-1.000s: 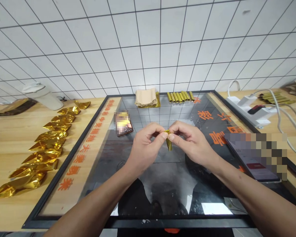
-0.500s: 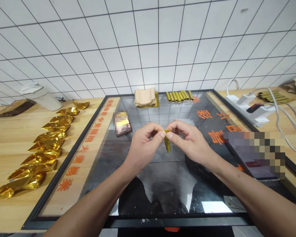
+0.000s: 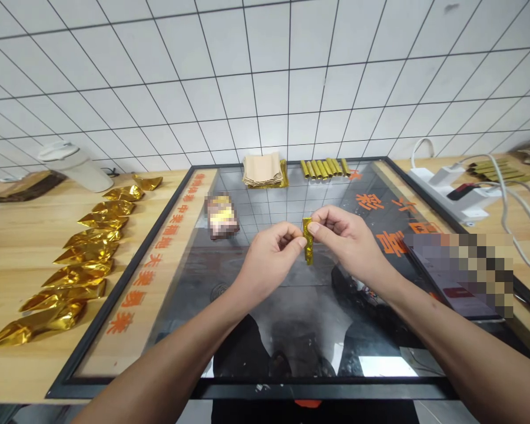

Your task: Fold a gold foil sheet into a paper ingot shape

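Note:
Between my hands is a narrow folded strip of gold foil paper (image 3: 309, 252), held upright over the dark glass panel (image 3: 265, 318). My left hand (image 3: 274, 253) pinches its left edge between thumb and forefinger. On the other side, the thumb and fingers of my right hand (image 3: 342, 235) grip its upper part. Behind them lie a stack of brown-backed foil paper sheets (image 3: 262, 168) and a row of gold paper rolls (image 3: 324, 169).
Several shaped gold foil pieces (image 3: 90, 247) line the wooden table at left, near a white cup (image 3: 77, 168). A phone (image 3: 454, 282) lies at right by a power strip (image 3: 450, 194) with cables. A small pixelated item (image 3: 222, 217) rests on the glass.
My right hand has risen a little relative to the left. The foil strip now stands higher between the hands, showing a shinier, creased face. The view has shifted slightly.

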The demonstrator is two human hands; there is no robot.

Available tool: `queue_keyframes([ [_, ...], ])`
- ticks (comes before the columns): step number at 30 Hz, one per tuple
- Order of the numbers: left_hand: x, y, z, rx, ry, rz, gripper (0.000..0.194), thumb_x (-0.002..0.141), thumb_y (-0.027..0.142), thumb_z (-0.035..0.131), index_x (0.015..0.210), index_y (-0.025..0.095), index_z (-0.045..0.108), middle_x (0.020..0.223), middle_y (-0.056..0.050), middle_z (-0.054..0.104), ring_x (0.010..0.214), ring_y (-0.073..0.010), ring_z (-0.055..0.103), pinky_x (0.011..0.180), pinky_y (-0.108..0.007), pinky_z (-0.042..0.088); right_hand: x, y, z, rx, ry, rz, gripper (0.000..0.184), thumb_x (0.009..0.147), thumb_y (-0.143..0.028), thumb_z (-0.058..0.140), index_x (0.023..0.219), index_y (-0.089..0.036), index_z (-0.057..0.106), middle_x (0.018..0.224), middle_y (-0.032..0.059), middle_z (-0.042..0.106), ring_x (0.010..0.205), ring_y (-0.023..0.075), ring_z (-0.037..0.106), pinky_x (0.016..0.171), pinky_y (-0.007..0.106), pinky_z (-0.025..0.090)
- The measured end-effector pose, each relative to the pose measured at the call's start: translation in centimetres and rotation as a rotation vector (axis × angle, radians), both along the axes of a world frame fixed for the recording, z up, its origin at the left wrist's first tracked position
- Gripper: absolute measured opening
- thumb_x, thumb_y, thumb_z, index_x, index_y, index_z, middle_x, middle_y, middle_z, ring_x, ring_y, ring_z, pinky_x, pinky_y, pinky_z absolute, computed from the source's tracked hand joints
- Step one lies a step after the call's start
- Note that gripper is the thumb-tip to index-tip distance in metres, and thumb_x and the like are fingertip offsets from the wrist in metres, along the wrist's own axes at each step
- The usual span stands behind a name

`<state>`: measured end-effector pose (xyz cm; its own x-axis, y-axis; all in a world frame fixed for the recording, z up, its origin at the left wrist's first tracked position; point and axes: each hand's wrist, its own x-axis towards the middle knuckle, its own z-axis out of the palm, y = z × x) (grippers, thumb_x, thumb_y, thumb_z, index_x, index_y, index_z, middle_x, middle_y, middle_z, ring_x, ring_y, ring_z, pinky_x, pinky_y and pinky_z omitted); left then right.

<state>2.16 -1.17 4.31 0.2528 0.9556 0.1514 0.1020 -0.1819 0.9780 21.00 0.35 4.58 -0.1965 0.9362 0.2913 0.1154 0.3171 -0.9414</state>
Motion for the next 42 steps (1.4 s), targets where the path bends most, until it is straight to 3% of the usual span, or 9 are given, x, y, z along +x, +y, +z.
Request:
queue_keyframes([
  [12,-0.4,0.2,-0.6,0.0,-0.013,0.061,0.021,0.095,0.034,0.07,0.081,0.02,0.063,0.075,0.001,0.062,0.07,-0.0137,0.052,0.068,-0.028,0.04,0.0,-0.1,-0.4,-0.027,-0.006,0.087,0.026,0.101,-0.045,0.074,0.092,-0.022,0.066,0.078,-0.0029,0.057,0.071,0.0148,0.049,0.067,0.031,0.041],
  [19,-0.4,0.3,-0.4,-0.071,-0.134,-0.06,0.028,0.093,0.038,0.075,0.08,0.02,0.058,0.075,0.0,0.063,0.073,-0.0143,0.058,0.073,-0.028,0.046,0.0,-0.2,0.0,-0.049,0.005,0.129,0.035,0.099,-0.054,0.074,0.087,-0.022,0.063,0.079,-0.0013,0.059,0.074,0.0169,0.052,0.068,0.032,0.042],
  [24,-0.6,0.2,-0.5,0.0,-0.076,-0.031,0.024,0.101,0.037,0.068,0.087,0.02,0.059,0.082,0.001,0.062,0.077,-0.0146,0.057,0.073,-0.027,0.044,0.0,-0.1,-0.3,-0.05,0.011,0.141,0.033,0.102,-0.052,0.072,0.091,-0.022,0.064,0.08,-0.002,0.058,0.073,0.0158,0.049,0.068,0.032,0.04],
  [30,-1.0,-0.2,0.1,0.114,0.056,0.023,0.025,0.102,0.033,0.063,0.082,0.021,0.058,0.075,0.003,0.053,0.071,-0.0138,0.045,0.067,-0.028,0.035,-0.1,-0.3,0.1,-0.014,-0.033,0.16,0.037,0.102,-0.057,0.071,0.092,-0.022,0.064,0.08,-0.0019,0.056,0.073,0.0157,0.049,0.069,0.031,0.042],
  [34,-0.9,-0.4,0.4,0.175,0.129,0.016,0.026,0.101,0.031,0.062,0.078,0.021,0.058,0.075,0.002,0.054,0.073,-0.015,0.049,0.07,-0.029,0.037,0.0,-0.4,0.3,0.016,-0.049,0.138,0.035,0.103,-0.054,0.07,0.09,-0.022,0.064,0.08,-0.0009,0.058,0.075,0.0168,0.051,0.071,0.032,0.043],
  [42,-0.8,-0.2,0.5,0.103,0.102,-0.044,0.029,0.098,0.037,0.063,0.075,0.021,0.056,0.07,0.002,0.053,0.067,-0.0141,0.047,0.064,-0.028,0.035,0.0,-0.4,0.1,-0.019,-0.033,0.157,0.031,0.102,-0.051,0.072,0.092,-0.022,0.065,0.08,-0.0019,0.055,0.073,0.0156,0.049,0.068,0.03,0.042],
])
